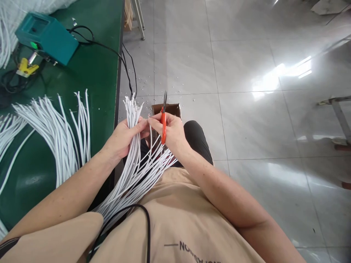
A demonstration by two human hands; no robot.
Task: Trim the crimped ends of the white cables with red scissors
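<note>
My left hand [126,137] is closed round a bundle of thin white cables [133,146], their cut ends pointing away from me. In my right hand [171,129] lies a pair of scissors [163,128] with red-orange handles and dark, narrow blades pointing forward. The thumb and finger of that hand also pinch the end of a single white cable [150,137], just right of the bundle. More loose white cables [161,160] fan out below, across my lap. The fingertips of both hands are close together.
On the green table [102,80] at left lie more white cables [55,135], a teal box-shaped device [49,38] with a black cord, and a yellow clip [26,68]. An open cardboard box [175,108] stands beneath my hands. Small scraps dot the tiled floor [189,73].
</note>
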